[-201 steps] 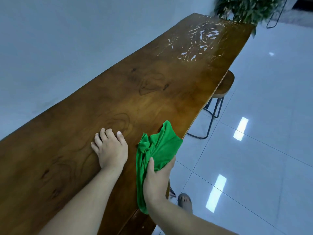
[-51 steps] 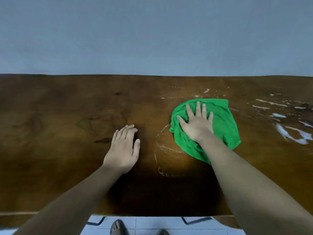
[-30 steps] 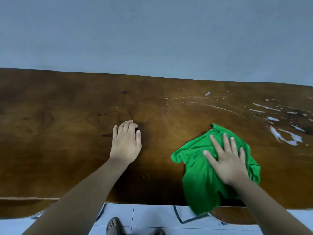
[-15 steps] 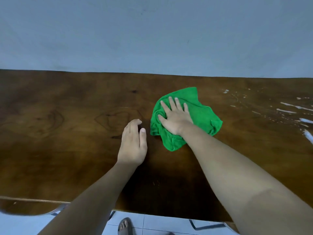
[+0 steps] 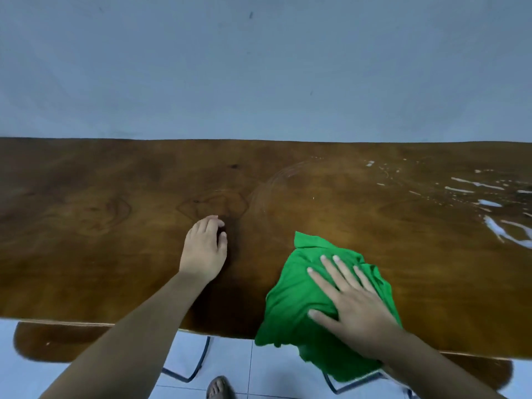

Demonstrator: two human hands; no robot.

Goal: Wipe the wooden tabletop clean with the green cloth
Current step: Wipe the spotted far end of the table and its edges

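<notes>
With straight, spread fingers the right hand (image 5: 354,312) presses the crumpled green cloth (image 5: 293,300) onto the near edge of the brown wooden tabletop (image 5: 115,254), the left hand (image 5: 204,249) resting loose-fingered and holding nothing at the tabletop's middle, where the wood looks wiped, while white streaks (image 5: 495,226) at its right end await wiping.

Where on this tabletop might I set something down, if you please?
Bare tabletop lies left of the left hand and along the far edge; a narrower gap separates the hands. The green cloth under the right hand fills the near right; white streaks mark the far right.
</notes>
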